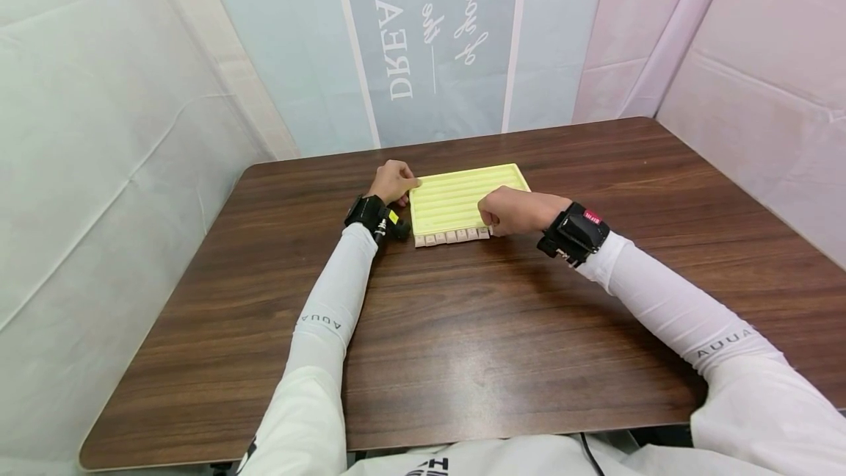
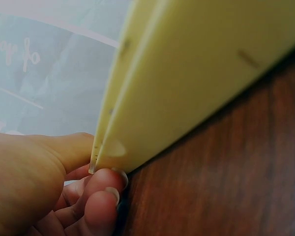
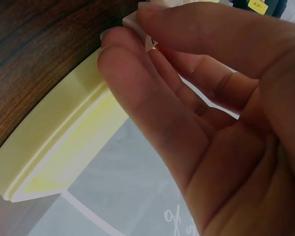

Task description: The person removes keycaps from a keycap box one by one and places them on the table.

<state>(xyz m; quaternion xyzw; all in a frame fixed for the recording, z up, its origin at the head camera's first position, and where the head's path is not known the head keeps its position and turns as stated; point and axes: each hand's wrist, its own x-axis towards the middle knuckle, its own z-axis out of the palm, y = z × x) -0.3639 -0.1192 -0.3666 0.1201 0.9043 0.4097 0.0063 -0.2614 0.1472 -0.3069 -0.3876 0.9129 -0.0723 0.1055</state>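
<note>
A pale yellow ridged tray lies on the table. My left hand grips its far left corner; in the left wrist view the thumb is on the tray's rim and the fingertips curl against its side. Along the tray's near edge runs a row of several whitish keycaps, side by side. At the right end of that row is my right hand. Close up in the right wrist view, its thumb and fingers pinch a whitish keycap with a dark mark, mostly hidden by the fingertips.
The dark brown wooden table spreads around the tray on all sides. Behind it hangs a grey-blue cloth with white lettering, and pale sheets stand at both sides. Each wrist wears a black camera band.
</note>
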